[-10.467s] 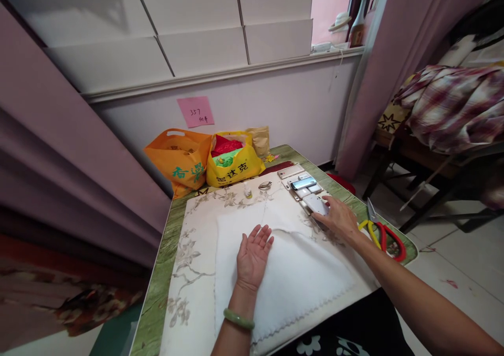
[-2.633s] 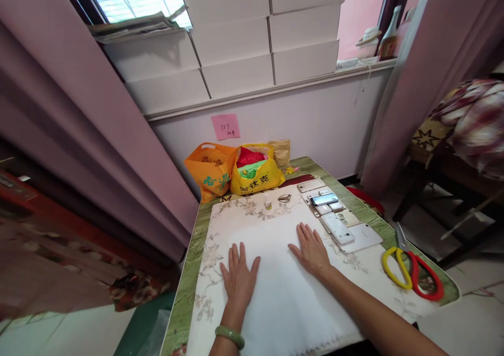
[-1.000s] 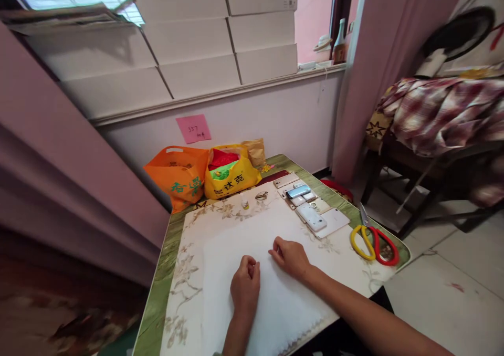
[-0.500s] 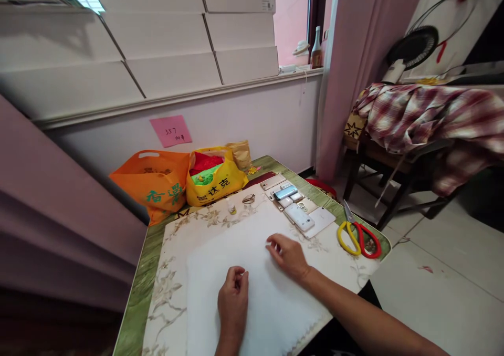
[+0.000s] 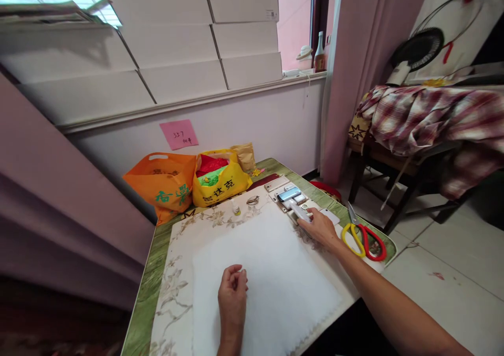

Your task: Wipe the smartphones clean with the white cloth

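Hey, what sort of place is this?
Probably a room in a home, judging by the long mauve fabric curtains, red-and-white plaid cloth and green wood-grain table.

We see a white cloth, a cream mat flowered in grey-brown and a green, wood-grained table. Our held phone is pale; the scissors are yellow, red and silver. The orange bag is lettered in green, the yellow bag in black. The card is pink, the curtains mauve.
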Demonstrator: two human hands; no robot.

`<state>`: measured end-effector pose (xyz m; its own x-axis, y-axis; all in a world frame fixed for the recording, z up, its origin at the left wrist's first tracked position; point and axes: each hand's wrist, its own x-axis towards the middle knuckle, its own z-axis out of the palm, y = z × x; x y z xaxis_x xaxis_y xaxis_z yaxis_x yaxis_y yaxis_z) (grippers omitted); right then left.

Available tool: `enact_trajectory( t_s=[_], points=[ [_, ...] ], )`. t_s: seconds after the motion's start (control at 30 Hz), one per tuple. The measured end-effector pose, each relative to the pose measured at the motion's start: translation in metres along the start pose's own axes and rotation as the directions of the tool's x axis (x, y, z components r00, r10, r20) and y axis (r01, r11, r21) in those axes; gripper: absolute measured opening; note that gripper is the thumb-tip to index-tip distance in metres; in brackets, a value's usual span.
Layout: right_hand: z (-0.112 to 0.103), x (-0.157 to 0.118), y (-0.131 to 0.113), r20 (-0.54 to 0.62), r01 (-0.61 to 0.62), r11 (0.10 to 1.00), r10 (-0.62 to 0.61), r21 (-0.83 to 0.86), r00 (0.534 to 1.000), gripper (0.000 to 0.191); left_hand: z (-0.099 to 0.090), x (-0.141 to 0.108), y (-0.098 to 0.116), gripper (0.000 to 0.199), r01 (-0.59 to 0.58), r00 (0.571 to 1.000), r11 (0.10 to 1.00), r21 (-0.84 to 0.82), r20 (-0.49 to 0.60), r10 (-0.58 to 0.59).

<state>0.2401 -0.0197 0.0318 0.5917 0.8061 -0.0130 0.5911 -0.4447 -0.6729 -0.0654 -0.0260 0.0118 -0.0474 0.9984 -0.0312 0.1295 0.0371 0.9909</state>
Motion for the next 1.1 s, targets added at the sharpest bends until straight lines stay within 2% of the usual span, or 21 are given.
enact_trajectory(
  t_s=[0.03,0.1,0.17,0.2,0.23,0.27,0.3,0.33,0.4,0.43,0.5,0.53,0.6,0.67,0.8,0.9,1.0,1.03,1.07,1.1],
  points=[
    [-0.002,-0.002,-0.005,0.059,-0.055,0.984,0.046,0.169,0.997,0.046,0.003,-0.003,0.005,0.047,0.048,0.999,0.995,-0.083,0.010,-0.047],
    [-0.002,-0.015,-0.018,0.224,-0.157,0.855,0.049,0.494,0.973,0.047,0.015,-0.009,0.017,0.049,0.154,0.987,0.951,-0.270,0.087,-0.135],
    [0.003,-0.035,-0.032,0.367,-0.205,0.704,-0.084,0.680,0.926,0.052,0.031,-0.013,0.028,0.049,0.312,0.946,0.834,-0.455,0.234,-0.226],
    [0.007,-0.046,-0.039,0.416,-0.179,0.683,-0.198,0.708,0.888,0.053,0.039,-0.013,0.032,0.048,0.394,0.914,0.754,-0.525,0.307,-0.264],
    [0.011,-0.055,-0.044,0.475,-0.136,0.704,-0.311,0.697,0.824,0.053,0.046,-0.013,0.035,0.047,0.448,0.890,0.675,-0.586,0.363,-0.276],
    [0.015,-0.060,-0.047,0.505,-0.060,0.748,-0.384,0.660,0.773,0.052,0.051,-0.011,0.037,0.045,0.482,0.874,0.602,-0.637,0.396,-0.280],
    [0.018,-0.061,-0.049,0.505,0.043,0.801,-0.418,0.598,0.755,0.049,0.055,-0.009,0.036,0.043,0.504,0.863,0.544,-0.671,0.415,-0.288],
    [0.019,-0.056,-0.050,0.477,0.156,0.849,-0.425,0.505,0.769,0.046,0.056,-0.006,0.034,0.040,0.517,0.856,0.501,-0.694,0.421,-0.301],
    [0.017,-0.029,-0.048,0.322,0.349,0.907,-0.412,0.238,0.852,0.041,0.054,0.000,0.026,0.037,0.543,0.837,0.447,-0.711,0.409,-0.365],
    [0.014,-0.009,-0.047,0.235,0.405,0.909,-0.416,0.094,0.879,0.038,0.052,0.002,0.022,0.036,0.553,0.825,0.428,-0.715,0.399,-0.400],
    [0.006,0.037,-0.044,0.134,0.455,0.864,-0.435,-0.217,0.890,0.043,0.049,0.004,0.014,0.036,0.546,0.818,0.407,-0.732,0.362,-0.446],
    [0.002,0.059,-0.043,0.140,0.459,0.812,-0.439,-0.361,0.888,0.050,0.049,0.003,0.011,0.036,0.534,0.823,0.410,-0.739,0.342,-0.455],
    [-0.001,0.097,-0.042,0.181,0.487,0.772,-0.455,-0.409,0.872,0.057,0.049,-0.001,0.007,0.039,0.503,0.839,0.436,-0.746,0.303,-0.451],
    [-0.001,0.120,-0.039,0.230,0.524,0.735,-0.472,-0.430,0.851,0.059,0.049,-0.006,0.005,0.042,0.480,0.857,0.449,-0.754,0.294,-0.422],
    [0.006,0.138,-0.026,0.353,0.604,0.662,-0.491,-0.444,0.797,0.056,0.048,-0.017,0.003,0.053,0.528,0.846,0.402,-0.748,0.423,-0.324],
    [0.005,0.147,-0.016,0.442,0.649,0.584,-0.476,-0.488,0.760,0.044,0.048,-0.019,-0.001,0.048,0.540,0.836,0.363,-0.759,0.433,-0.338],
    [-0.002,0.156,-0.006,0.468,0.631,0.574,-0.426,-0.522,0.774,0.032,0.048,-0.015,-0.001,0.049,0.574,0.808,0.302,-0.761,0.467,-0.359],
    [-0.005,0.157,-0.003,0.459,0.617,0.586,-0.415,-0.526,0.786,0.030,0.045,-0.012,0.001,0.051,0.579,0.807,0.306,-0.756,0.477,-0.349],
    [-0.007,0.157,0.001,0.455,0.609,0.591,-0.409,-0.528,0.791,0.028,0.040,-0.006,0.003,0.053,0.565,0.820,0.342,-0.751,0.466,-0.331],
    [-0.009,0.155,0.006,0.449,0.600,0.602,-0.403,-0.527,0.798,0.025,0.032,0.001,0.007,0.055,0.526,0.849,0.414,-0.743,0.428,-0.311]
  ],
)
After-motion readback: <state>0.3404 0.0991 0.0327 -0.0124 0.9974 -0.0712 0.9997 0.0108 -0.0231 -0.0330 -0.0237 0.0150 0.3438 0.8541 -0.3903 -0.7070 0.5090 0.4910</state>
